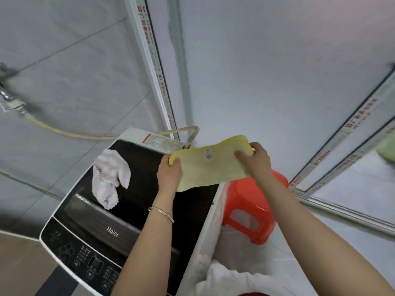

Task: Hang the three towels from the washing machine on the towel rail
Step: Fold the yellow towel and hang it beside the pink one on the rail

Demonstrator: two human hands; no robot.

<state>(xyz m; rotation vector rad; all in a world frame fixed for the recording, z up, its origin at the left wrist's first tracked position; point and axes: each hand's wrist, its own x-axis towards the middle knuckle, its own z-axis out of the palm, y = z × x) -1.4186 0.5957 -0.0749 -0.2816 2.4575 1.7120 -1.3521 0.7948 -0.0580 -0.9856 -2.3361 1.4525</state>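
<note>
Forearms reach up from the bottom edge, a thin bracelet (161, 213) on the left wrist.

Left hand (168, 174): thumb pressed on the front of the yellow towel (211, 165), fingers curled behind its left end. Gripping.
Right hand (258, 161): thumb on the front, fingers wrapped round the right end. Gripping.

Towel: pale yellow, with a brighter yellow band along the top edge and a small white label (207, 155) just left of the right thumb. It is held spread between the two hands, tilted up toward the right. The lower edge hangs free, above the back right corner of the washing machine (89, 238).

Left of the left fingers, well apart: a pink-and-white towel (110, 178) lies crumpled on the dark lid.
Just behind the left fingers: a hose (64, 132) bends down into the back of the machine.
Below the right fingers: a red stool (250, 210) stands beside the machine's right edge.
Above and right of the right fingers: bare pale wall, then slanting frame rails. A green blur (386, 149) shows at the far right; I cannot tell what it is.
</note>
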